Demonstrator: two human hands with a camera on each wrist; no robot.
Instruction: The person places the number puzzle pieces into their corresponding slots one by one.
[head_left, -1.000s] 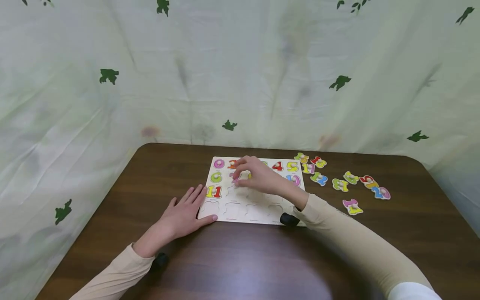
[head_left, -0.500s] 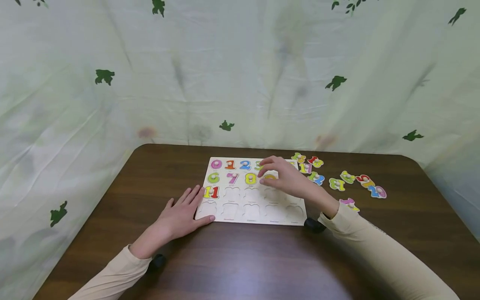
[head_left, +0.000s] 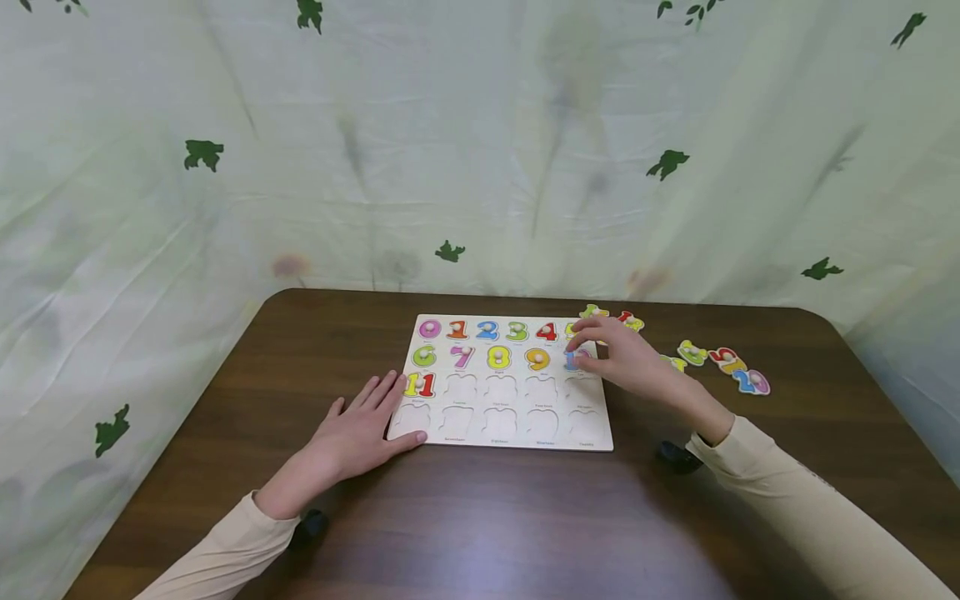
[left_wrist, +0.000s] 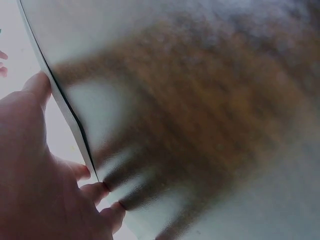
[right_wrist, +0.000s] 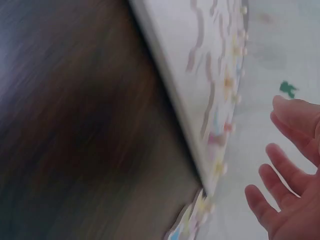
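Observation:
A white number puzzle board [head_left: 480, 423] lies on the table. Knobbed number pieces fill its upper two rows, and the 11 piece [head_left: 422, 385] sits at the left of the third row. Outlined recesses show below. My left hand [head_left: 348, 437] lies spread at the board's left edge, its thumb touching the front corner. Over the board's right side hovers my right hand [head_left: 637, 358], fingers loosely bent, near the 10 piece [head_left: 570, 360] and partly covering it. In the right wrist view that hand [right_wrist: 295, 180] holds nothing between its parted fingers.
Loose number pieces lie right of the board: a green one [head_left: 692, 353], the 15 piece [head_left: 726, 360] and the 20 piece [head_left: 752, 382]. Others are partly hidden behind my right hand. A pale curtain [head_left: 480, 150] hangs behind the brown table [head_left: 480, 517].
My right hand has travelled rightward across the board, from over the 7 piece to beside the 10 piece, uncovering the middle pieces. The left hand stays at the board's edge.

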